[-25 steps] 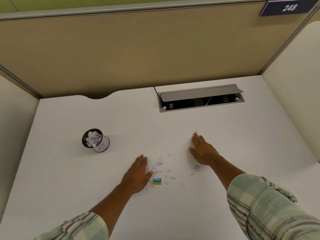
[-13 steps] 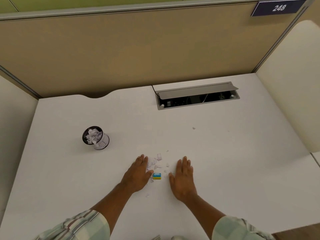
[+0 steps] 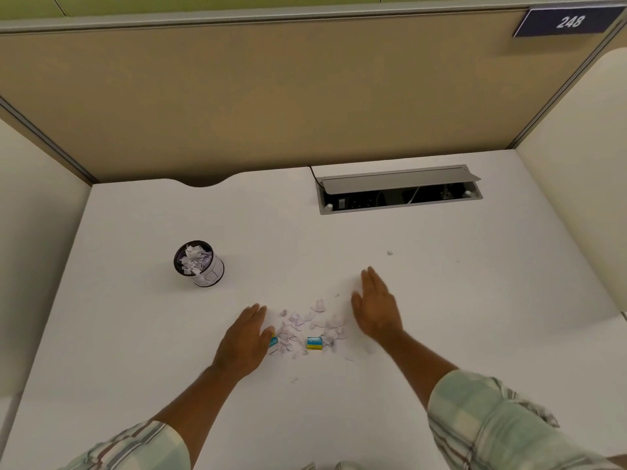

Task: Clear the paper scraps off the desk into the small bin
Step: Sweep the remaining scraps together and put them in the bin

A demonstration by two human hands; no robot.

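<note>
A loose heap of small white paper scraps (image 3: 307, 329) lies on the white desk (image 3: 135, 334) between my two hands. My left hand (image 3: 246, 339) rests flat on the desk at the heap's left edge, fingers together. My right hand (image 3: 376, 308) stands on its edge at the heap's right side, fingers straight, holding nothing. The small black bin (image 3: 198, 262), stuffed with white scraps, stands upright to the far left of the heap. One stray scrap (image 3: 389, 253) lies apart, beyond my right hand.
Two small blue-and-yellow blocks lie among the scraps, one (image 3: 314, 343) in the middle, the other (image 3: 272, 341) against my left hand. A recessed grey cable box (image 3: 400, 189) with its lid raised sits at the back. Beige partitions wall three sides.
My right hand swept in from the far right toward the heap, then shifted back right and turned onto its edge. The scraps now lie gathered between the hands. My left hand barely moved.
</note>
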